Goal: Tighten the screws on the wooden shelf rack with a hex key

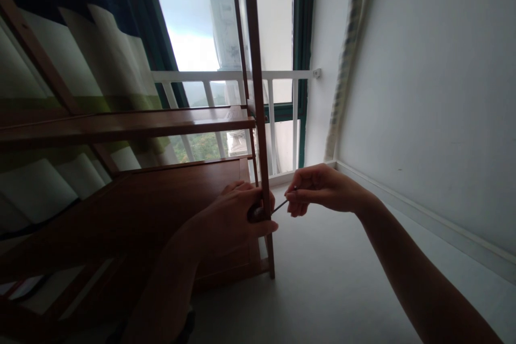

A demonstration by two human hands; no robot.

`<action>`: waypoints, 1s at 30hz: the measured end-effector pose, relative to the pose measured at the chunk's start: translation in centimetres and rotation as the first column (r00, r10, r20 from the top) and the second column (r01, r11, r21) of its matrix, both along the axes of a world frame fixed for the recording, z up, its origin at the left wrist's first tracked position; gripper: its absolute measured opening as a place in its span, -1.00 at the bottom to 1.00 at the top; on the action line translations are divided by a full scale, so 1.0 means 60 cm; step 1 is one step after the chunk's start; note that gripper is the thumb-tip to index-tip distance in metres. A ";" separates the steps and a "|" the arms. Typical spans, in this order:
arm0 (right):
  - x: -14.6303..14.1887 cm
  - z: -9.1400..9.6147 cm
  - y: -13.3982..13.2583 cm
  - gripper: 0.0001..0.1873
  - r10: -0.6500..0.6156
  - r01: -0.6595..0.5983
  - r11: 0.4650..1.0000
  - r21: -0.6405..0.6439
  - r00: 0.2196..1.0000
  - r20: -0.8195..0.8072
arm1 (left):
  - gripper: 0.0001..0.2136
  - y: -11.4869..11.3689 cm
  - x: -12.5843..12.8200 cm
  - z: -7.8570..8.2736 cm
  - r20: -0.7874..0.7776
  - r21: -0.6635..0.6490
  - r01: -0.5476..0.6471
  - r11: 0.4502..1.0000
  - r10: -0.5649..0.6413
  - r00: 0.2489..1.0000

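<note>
The slim upright post (258, 118) of a brown wooden rack is clasped low down by the left hand (234, 219), its grip wrapped closed around the square-edged wood. A thin, dark metal rod (280, 206) is pinched in the right hand (318, 189), grip pressed together on its end; the rod's far tip meets the post beside the left thumb. Smooth flat shelves (133, 123) are joined to the post, above a pale matte floor (322, 285).

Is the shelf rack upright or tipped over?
Upright: its post stands foot-down on the floor, shelves level; left hand grips the post.
</note>
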State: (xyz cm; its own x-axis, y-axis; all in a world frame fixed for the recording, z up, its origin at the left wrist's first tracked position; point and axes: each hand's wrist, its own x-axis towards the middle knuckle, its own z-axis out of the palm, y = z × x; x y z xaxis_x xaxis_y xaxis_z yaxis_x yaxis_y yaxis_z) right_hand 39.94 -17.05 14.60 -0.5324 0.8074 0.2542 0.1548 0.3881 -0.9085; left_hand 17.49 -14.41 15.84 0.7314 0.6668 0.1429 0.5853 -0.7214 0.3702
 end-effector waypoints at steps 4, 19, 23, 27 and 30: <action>0.003 0.004 -0.006 -0.74 -0.022 0.024 0.999 -0.038 0.999 0.048 | -0.77 -0.001 0.000 0.001 0.002 0.011 -0.007 1.000 0.007 1.000; -0.015 0.026 -0.038 -0.75 -0.189 0.107 0.975 0.195 0.860 0.474 | -0.78 -0.002 0.000 0.003 -0.016 0.024 0.008 1.000 -0.008 1.000; -0.028 0.036 -0.058 -0.76 -0.258 0.102 0.951 0.292 0.784 0.564 | -0.78 0.000 0.000 0.003 -0.016 0.019 0.009 1.000 -0.008 1.000; -0.038 0.039 -0.069 -0.78 -0.285 0.110 0.947 0.301 0.718 0.635 | -0.79 0.002 0.000 0.001 -0.012 0.030 0.050 0.998 -0.049 0.999; -0.036 0.036 -0.065 -0.82 -0.294 0.121 0.946 0.302 0.715 0.635 | -0.80 0.001 0.000 -0.001 -0.010 0.036 0.048 0.998 -0.048 0.999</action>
